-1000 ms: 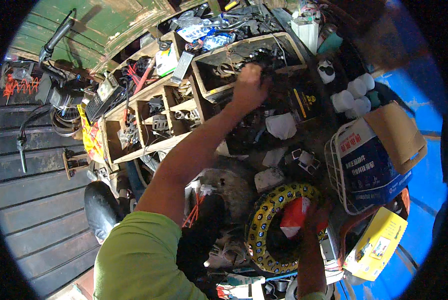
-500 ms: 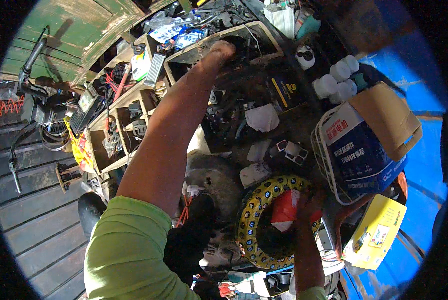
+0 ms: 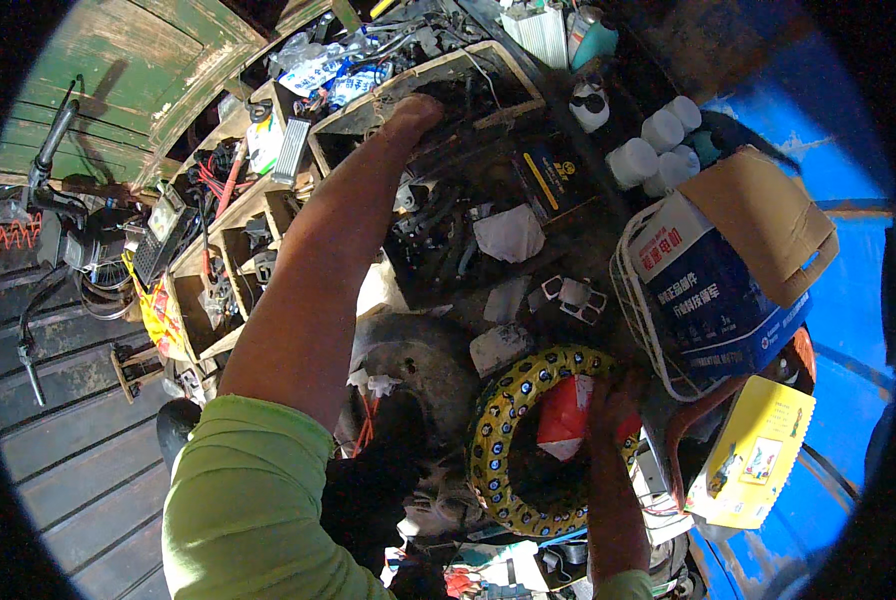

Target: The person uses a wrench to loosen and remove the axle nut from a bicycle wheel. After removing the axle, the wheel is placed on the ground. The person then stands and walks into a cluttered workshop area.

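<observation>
My left arm stretches far forward, and my left hand (image 3: 416, 113) is down inside a wooden bin (image 3: 328, 152) of dark, jumbled parts. Its fingers are hidden among them. Low on the right, my right hand (image 3: 618, 395) lies in deep shadow at the right side of a tyre-like ring in yellow patterned wrapping (image 3: 495, 440). A red and white piece (image 3: 565, 425) shows inside the ring, beside that hand. Whether the right fingers grip anything is too dark to see. Ahead of the ring lies a pale, dusty block (image 3: 501, 349).
A blue and white carton (image 3: 703, 290) with a raised flap stands in a white wire basket (image 3: 630, 300) at right, near a yellow booklet (image 3: 753, 452). White tubs (image 3: 630, 162) stand beyond. Left are wooden compartments (image 3: 193, 315) of tools and a handlebar (image 3: 60, 125).
The whole view has shifted slightly, so things sit a little further left. My left hand has moved slightly left within the bin. My right hand stays beside the yellow ring.
</observation>
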Tool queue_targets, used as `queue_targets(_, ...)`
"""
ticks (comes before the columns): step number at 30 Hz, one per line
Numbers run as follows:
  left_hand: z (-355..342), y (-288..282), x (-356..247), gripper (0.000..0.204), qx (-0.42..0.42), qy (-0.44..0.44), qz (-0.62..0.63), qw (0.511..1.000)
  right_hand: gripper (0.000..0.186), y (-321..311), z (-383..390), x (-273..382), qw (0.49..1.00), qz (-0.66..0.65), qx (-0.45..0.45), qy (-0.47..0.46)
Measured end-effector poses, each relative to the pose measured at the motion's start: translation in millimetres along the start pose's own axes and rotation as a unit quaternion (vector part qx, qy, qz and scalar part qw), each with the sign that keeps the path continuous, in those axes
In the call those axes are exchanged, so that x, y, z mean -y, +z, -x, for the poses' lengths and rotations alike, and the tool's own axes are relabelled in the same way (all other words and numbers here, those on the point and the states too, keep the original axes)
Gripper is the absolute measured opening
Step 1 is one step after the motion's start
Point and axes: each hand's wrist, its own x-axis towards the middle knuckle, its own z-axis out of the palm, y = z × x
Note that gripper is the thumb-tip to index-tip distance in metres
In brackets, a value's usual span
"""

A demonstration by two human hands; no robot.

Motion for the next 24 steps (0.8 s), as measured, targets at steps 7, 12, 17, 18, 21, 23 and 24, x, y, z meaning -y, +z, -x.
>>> queue_targets(7,18,-23,5,0.045,-0.017,-0.003,-0.059,0.998,0.079,26,5,-15,1.0,0.005,0.025,0.008)
queue_targets(12,24,-17,9,0.033,-0.036,0.145,-0.165,0.975,0.071,-17,-17,33,0.999,-0.004,0.028,0.037)
queue_targets(17,23,-12,13,0.043,-0.006,0.022,-0.068,0.997,0.059,-53,-45,77,0.99,-0.12,0.064,0.041)
queue_targets(18,25,-13,7,0.044,-0.001,0.024,-0.059,0.998,0.058,-54,-45,76,0.989,-0.127,0.068,0.045)
queue_targets(21,32,-20,-2,0.045,0.011,0.03,-0.044,0.999,0.057,-62,-48,83,0.982,-0.165,0.075,0.055)
queue_targets(23,33,-27,-8,0.046,0.014,0.032,-0.04,0.999,0.057,-50,-38,69,0.992,-0.113,0.043,0.043)
queue_targets(24,34,-30,-11,0.047,0.016,0.033,-0.037,0.999,0.057,-23,-19,41,0.999,-0.043,0.012,0.026)
